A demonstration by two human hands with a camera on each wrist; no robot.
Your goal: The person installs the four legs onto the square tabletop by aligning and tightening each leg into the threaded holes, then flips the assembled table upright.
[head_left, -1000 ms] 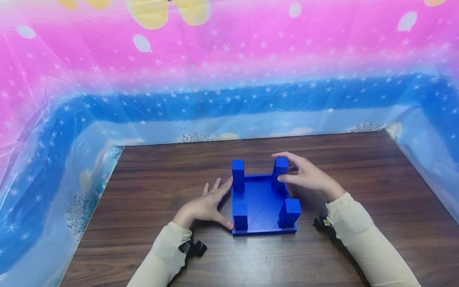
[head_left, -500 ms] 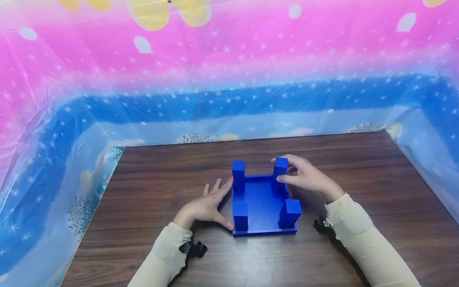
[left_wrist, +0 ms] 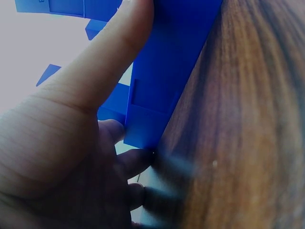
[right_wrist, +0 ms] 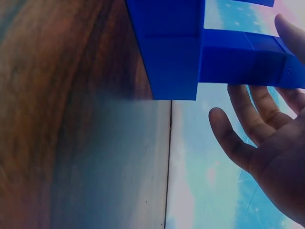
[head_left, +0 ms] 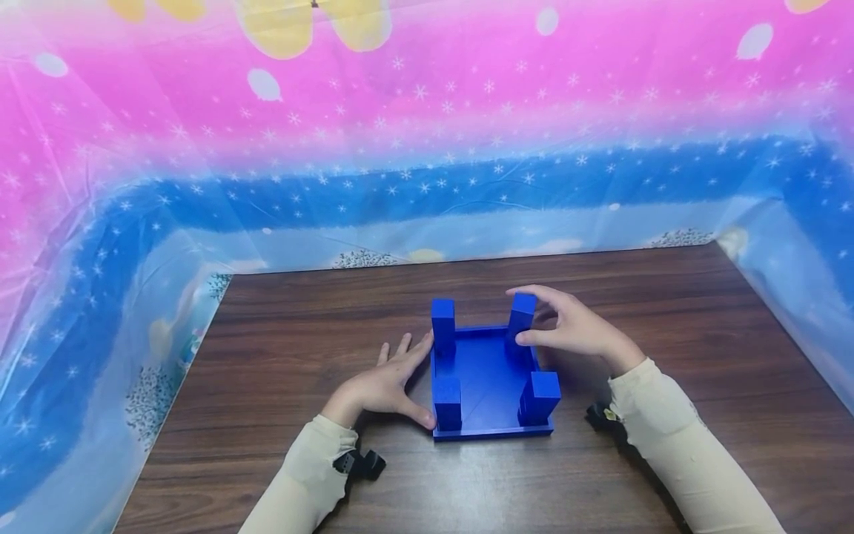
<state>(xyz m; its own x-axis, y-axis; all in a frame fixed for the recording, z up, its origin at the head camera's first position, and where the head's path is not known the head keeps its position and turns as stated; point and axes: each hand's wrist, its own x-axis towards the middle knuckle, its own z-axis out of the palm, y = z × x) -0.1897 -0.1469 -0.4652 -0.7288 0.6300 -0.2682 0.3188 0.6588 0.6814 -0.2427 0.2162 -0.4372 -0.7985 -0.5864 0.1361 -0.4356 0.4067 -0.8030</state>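
A blue square base [head_left: 482,397] with a low raised rim lies on the wooden table, with a post upright at each corner. My left hand [head_left: 380,380] has its fingers spread, thumb and index touching the base's left side; the left wrist view shows the thumb [left_wrist: 109,52] across the blue side wall. With thumb and fingers on either side, my right hand [head_left: 577,326] holds the far right post [head_left: 523,311]. In the right wrist view, fingertips [right_wrist: 237,93] meet the edge of that post [right_wrist: 228,57].
Dark brown wooden table [head_left: 280,311] runs beneath everything. A pink and blue patterned cloth [head_left: 400,185] hangs behind it and along both sides. Each wrist bears a black strap, like the left strap [head_left: 360,463].
The right hand's thumb has slid slightly down the far right post and its index finger has lifted a little. The base and left hand stay put.
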